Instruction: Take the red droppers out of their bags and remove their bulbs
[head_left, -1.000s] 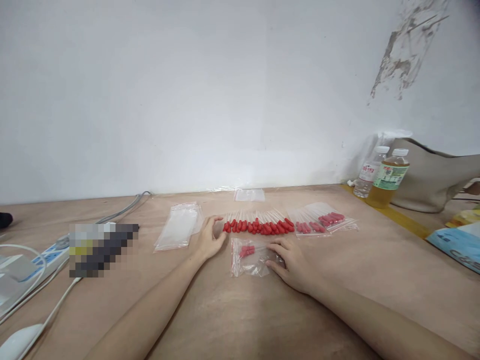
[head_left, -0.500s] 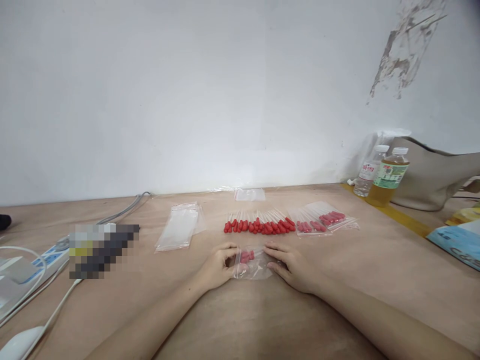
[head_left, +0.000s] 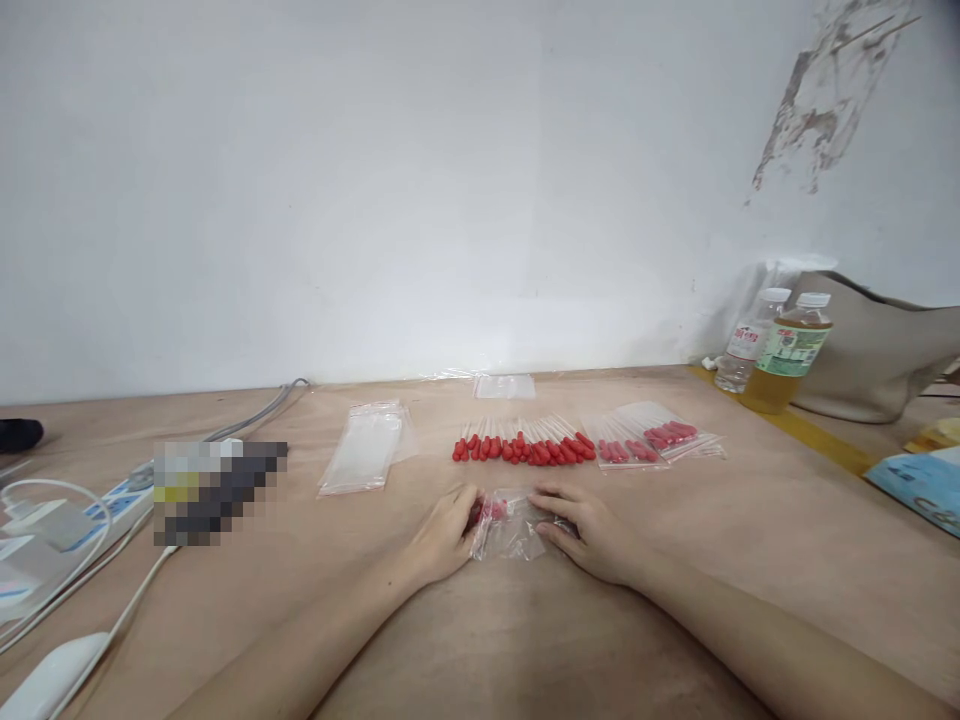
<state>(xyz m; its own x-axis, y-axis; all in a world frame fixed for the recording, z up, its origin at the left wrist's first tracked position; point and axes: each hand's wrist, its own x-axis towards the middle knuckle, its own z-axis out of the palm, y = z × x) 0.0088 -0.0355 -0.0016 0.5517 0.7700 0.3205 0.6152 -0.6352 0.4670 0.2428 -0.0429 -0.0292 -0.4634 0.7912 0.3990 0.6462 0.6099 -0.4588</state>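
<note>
Between my hands lies a clear zip bag [head_left: 517, 540] with a few red-ended pieces [head_left: 495, 510] inside. My left hand [head_left: 448, 532] is closed on the bag's left edge, its fingers partly around the red ends. At the right edge, my right hand [head_left: 589, 535] pinches the plastic between thumb and fingers. Just beyond the bag, a row of thin pale sticks with red ends [head_left: 521, 450] lies on the table. To its right are filled clear bags [head_left: 634, 455] holding the same red-ended sticks. A stack of flat clear bags [head_left: 364, 450] lies to the left.
Another flat clear bag [head_left: 505, 387] lies near the wall. On the left are a power strip [head_left: 112, 510], cables and a blurred dark object [head_left: 225, 490]. Two bottles [head_left: 787, 355], a grey-beige bin-like container [head_left: 874, 350] and a blue packet [head_left: 919, 485] stand or lie at the right.
My left hand has closed further over the bag's left side, covering more of the red ends. The plastic looks more crumpled. The whole view has shifted slightly.
</note>
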